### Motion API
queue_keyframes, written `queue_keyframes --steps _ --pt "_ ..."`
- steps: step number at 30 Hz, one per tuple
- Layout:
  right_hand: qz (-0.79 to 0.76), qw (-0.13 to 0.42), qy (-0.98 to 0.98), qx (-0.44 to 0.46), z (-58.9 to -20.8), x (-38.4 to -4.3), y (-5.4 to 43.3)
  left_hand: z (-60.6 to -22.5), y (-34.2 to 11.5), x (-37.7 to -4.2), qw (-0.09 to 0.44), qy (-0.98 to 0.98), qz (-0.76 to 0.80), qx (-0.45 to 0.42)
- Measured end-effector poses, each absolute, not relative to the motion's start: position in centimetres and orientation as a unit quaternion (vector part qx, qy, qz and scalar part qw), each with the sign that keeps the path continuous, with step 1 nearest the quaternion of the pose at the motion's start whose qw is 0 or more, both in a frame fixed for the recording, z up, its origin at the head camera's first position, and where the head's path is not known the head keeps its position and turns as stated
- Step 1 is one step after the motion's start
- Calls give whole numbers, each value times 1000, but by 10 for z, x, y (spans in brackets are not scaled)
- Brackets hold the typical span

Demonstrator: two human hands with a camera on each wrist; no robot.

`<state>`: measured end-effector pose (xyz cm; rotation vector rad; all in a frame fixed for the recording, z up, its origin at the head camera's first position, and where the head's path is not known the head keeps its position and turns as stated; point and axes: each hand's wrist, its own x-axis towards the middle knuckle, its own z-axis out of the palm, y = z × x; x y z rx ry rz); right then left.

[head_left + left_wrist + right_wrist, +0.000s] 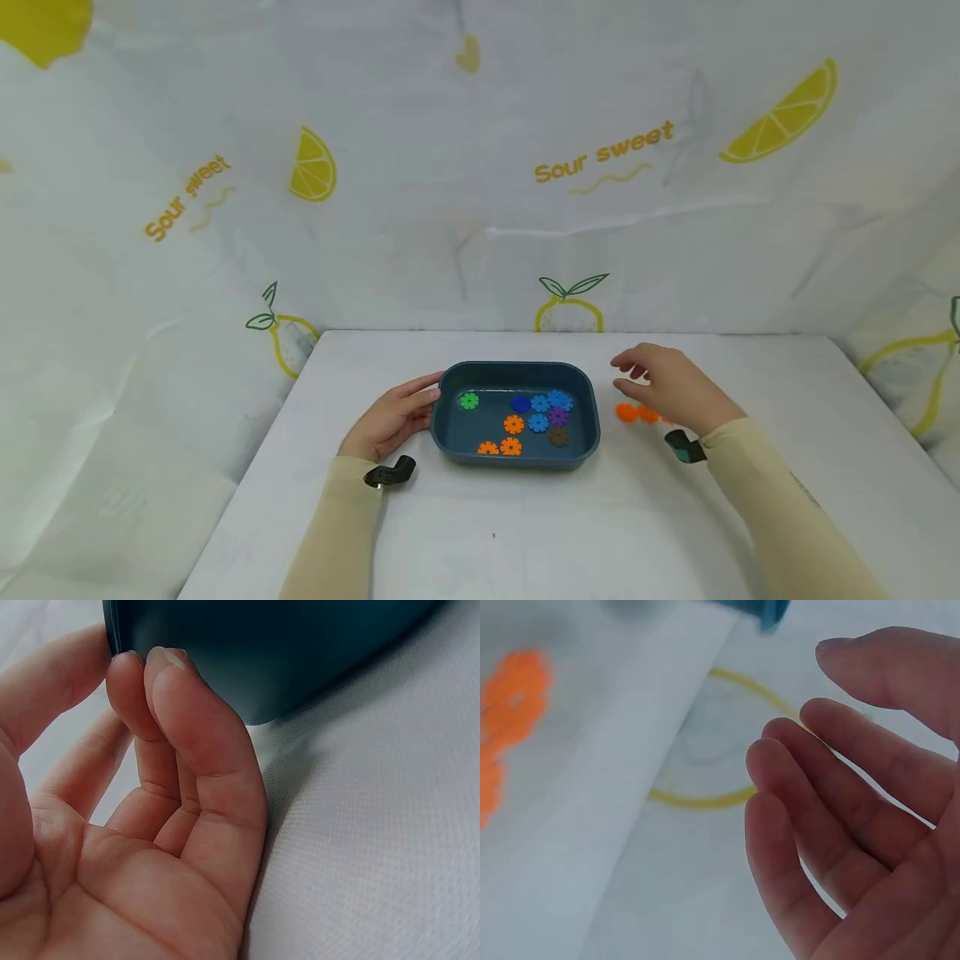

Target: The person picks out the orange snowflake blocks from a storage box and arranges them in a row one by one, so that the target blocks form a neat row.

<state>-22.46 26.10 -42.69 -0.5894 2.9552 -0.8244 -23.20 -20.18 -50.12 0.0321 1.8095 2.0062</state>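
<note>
A dark teal rectangular tray (480,461) with rounded corners sits on the table, holding several small notched plastic discs. My left hand (393,419) is at the tray's left end, its curled fingertips against the wall by the rim; the left wrist view shows these fingers (206,735) close up. To the right of the tray, my right hand (667,383) is raised with loosely bent fingers and nothing between them. Orange notched discs (626,412) lie on the table below it, partly hidden by the hand. They appear blurred in the right wrist view.
Inside the tray are a green disc (468,401), orange discs (513,424), blue discs (538,422), a purple disc (557,417) and a brown disc (558,437). A white cloth with lemon prints (420,250) hangs behind the white table (450,542).
</note>
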Motion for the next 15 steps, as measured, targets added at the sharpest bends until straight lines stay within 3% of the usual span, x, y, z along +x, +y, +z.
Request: queue_keyframes --steps 7,15 --pt "-203 35 938 -277 -398 -248 195 -501 -202 -232 214 657 723 7" --pt "-103 96 922 -360 -393 -255 124 -500 -203 -232 215 662 718 9"
